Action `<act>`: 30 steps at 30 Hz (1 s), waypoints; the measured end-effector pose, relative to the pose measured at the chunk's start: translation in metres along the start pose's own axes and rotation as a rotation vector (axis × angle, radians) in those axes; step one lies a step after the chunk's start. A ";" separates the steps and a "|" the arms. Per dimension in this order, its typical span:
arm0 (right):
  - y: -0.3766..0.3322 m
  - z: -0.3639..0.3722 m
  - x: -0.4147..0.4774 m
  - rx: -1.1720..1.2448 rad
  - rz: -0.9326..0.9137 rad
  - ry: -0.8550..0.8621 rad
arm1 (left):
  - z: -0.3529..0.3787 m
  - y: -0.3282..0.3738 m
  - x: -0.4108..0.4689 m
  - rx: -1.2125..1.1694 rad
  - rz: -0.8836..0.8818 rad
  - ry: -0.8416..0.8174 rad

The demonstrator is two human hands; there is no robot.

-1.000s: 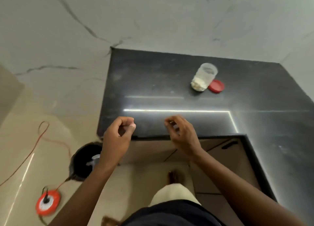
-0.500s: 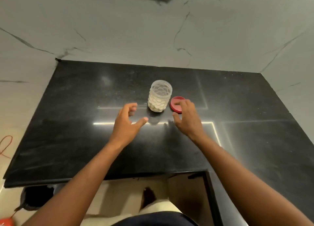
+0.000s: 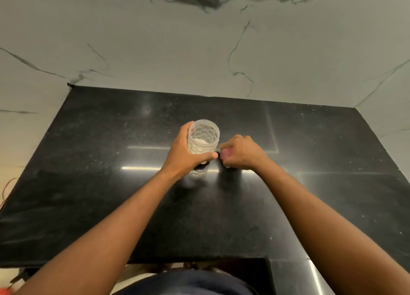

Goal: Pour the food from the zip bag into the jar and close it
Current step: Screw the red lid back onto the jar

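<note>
Black polished counter against a pale veined marble wall, and both bare hands meet at the middle of it. Left hand is wrapped around the clear dimpled jar, thumb across the front, which looks like bracing it upright so it won't skid on the slick stone. White food already sits low inside, mouth open. Right hand is curled just beside the jar, fingers closed over something reddish, most likely the lid, though it's largely hidden. No zip bag in sight. Capping looks like the step in hand.
</note>
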State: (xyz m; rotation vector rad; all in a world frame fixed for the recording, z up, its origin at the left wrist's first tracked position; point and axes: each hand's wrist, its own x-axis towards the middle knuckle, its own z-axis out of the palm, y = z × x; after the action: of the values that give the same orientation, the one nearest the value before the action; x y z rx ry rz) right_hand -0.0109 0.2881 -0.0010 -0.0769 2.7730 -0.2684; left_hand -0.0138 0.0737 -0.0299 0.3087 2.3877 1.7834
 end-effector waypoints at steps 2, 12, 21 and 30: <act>0.007 -0.009 -0.005 0.206 0.045 0.131 | 0.002 -0.001 0.003 0.014 0.009 0.028; -0.029 -0.034 -0.012 1.176 -0.045 0.562 | -0.002 -0.007 0.008 0.061 0.028 0.032; -0.046 -0.017 -0.011 0.357 -0.226 0.431 | -0.006 -0.008 0.008 0.061 0.020 0.012; -0.057 -0.050 0.000 0.064 -0.277 0.147 | -0.005 -0.015 0.009 0.063 0.002 -0.002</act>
State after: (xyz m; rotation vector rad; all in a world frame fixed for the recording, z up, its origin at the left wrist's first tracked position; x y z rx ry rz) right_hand -0.0275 0.2411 0.0556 -0.4445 2.8928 -0.4494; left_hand -0.0250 0.0674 -0.0431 0.3207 2.4464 1.7110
